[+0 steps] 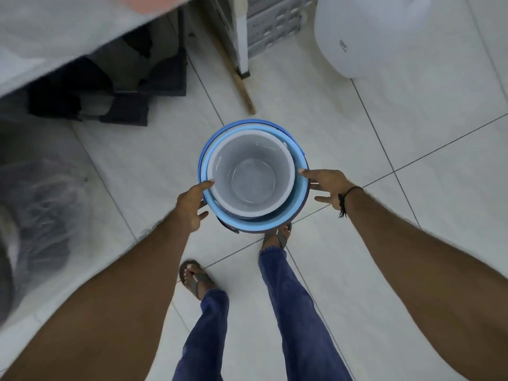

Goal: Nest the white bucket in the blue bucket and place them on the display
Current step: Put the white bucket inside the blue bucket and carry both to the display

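Note:
The white bucket (251,174) sits inside the blue bucket (211,149), seen from straight above, its pale grey inside facing me. Both are held in the air over the tiled floor, above my feet. My left hand (192,207) grips the blue rim on the left side, thumb on top. My right hand (325,188) holds the right side of the rim, thumb over the edge and fingers spread beside the wall. A dark cord is on my right wrist.
A covered table or shelf (55,37) with dark crates (110,86) beneath stands at the upper left. A wrapped bundle (35,215) lies at the left. A wooden stick (242,86), a white rack (269,26) and a large white container (384,34) stand ahead.

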